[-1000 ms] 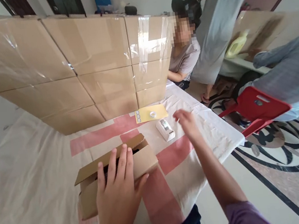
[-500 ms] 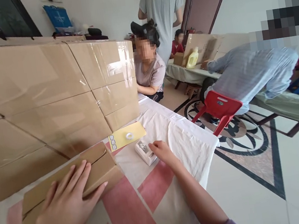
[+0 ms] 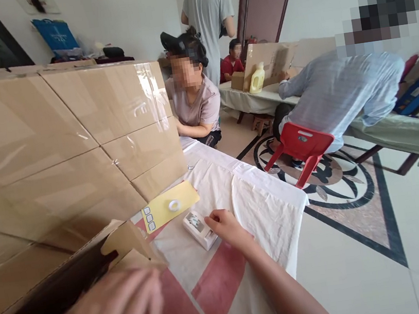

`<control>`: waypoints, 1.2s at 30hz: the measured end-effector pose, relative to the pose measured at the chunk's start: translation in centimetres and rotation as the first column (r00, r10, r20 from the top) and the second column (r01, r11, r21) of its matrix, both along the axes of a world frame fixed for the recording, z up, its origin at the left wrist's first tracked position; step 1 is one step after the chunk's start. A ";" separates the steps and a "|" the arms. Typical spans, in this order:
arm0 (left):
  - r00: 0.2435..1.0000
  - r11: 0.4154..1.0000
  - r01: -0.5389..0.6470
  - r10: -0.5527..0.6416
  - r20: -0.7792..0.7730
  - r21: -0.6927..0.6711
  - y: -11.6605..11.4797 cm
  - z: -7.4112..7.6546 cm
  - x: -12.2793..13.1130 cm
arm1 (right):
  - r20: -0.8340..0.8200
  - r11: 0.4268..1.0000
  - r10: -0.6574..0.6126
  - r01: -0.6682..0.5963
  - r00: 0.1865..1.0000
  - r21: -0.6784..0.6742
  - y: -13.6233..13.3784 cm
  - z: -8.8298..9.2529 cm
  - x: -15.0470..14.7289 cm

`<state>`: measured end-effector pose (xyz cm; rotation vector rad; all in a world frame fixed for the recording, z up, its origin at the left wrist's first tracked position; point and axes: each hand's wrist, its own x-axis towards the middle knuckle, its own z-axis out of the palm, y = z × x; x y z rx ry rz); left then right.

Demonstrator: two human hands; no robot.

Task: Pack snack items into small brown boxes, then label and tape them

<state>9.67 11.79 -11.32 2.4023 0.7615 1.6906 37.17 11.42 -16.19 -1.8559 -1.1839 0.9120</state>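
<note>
A long cardboard carton (image 3: 128, 241) lies at the lower left with its top gaping and a dark interior showing. My left hand (image 3: 116, 313) is at its near side, fingers curled and smeared by motion, so any grip on the cardboard is unclear. My right hand (image 3: 225, 227) is closed at the right edge of a small white box (image 3: 200, 229) with a picture on its face. Whatever its fingers hold, if anything, is hidden. Behind that box a yellow card (image 3: 162, 210) lies flat, bearing a white ring (image 3: 174, 204).
Stacked taped cartons (image 3: 139, 130) wall off the table's far left. A white and pink cloth (image 3: 226, 279) covers the table. Beyond are a seated person in a cap (image 3: 197, 96), a person on a red chair (image 3: 304, 141), and a yellow bottle (image 3: 257, 78).
The carton's closed top has come open. My left hand has gone from lying flat on it to curled at its near side. My right hand stays by the small box while the view shifts.
</note>
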 end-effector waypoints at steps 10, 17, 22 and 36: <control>0.913 0.972 -0.027 -0.071 -0.402 -0.234 1.6 -8.9 10.9 | -0.074 0.998 0.057 -0.055 0.996 0.032 -0.7 0.5 -0.4; 0.872 0.949 -0.106 -0.054 -0.487 -0.295 2.4 -10.0 9.7 | -0.019 0.997 0.067 -0.067 0.998 0.029 -0.5 0.1 -0.5; 0.847 0.953 -0.156 -0.005 -0.531 -0.259 2.2 -10.7 10.2 | -0.063 0.998 0.058 -0.059 0.996 0.001 -0.5 0.0 -0.6; 0.859 0.955 -0.201 0.064 -0.508 -0.219 2.5 -11.5 10.5 | -0.032 0.991 0.056 -0.051 0.998 0.123 -0.8 0.0 -0.9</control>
